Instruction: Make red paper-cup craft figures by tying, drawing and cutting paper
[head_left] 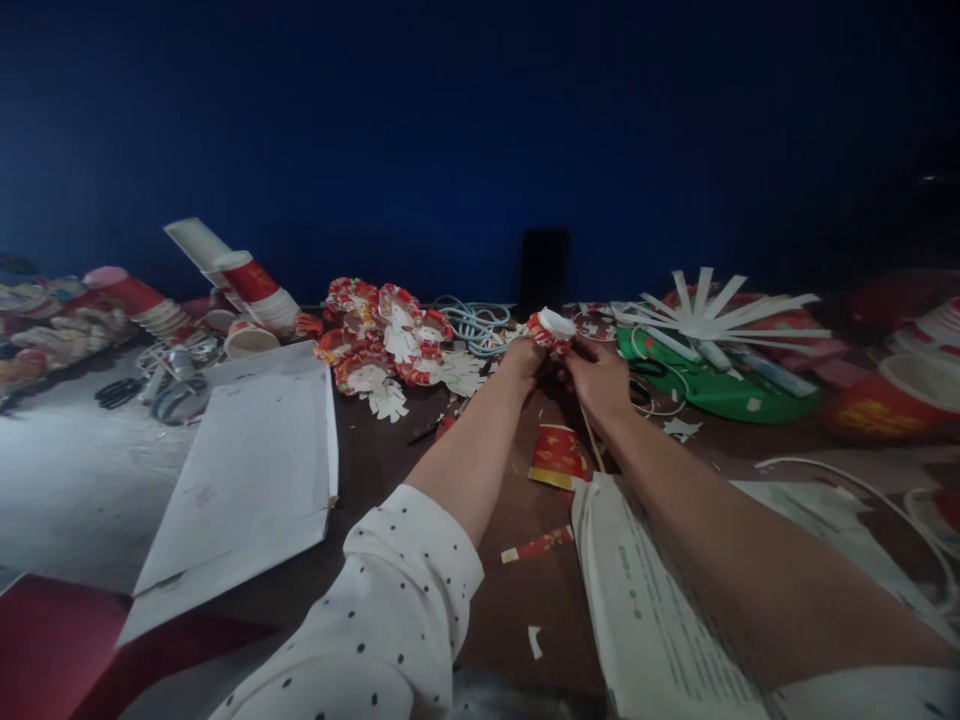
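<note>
The left hand (524,361) and right hand (602,380) grasp a red-and-white paper craft (553,328) above the desk (540,595). Nearer lies a red paper scrap (556,453); leftward, clustered paper figures (397,335); rightward, splayed white strips (701,325) by a green sheet (765,404).

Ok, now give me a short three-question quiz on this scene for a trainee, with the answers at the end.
1. Which thing do the left hand and right hand meet at?
a) the coiled light-blue cable
b) the red-and-white paper piece
c) the green board

2. True or false: the white fan of cut strips is to the right of both hands.

3. Fill in the missing word: the left sleeve is white with dark ____.

Key: 1. b; 2. true; 3. dots
</note>
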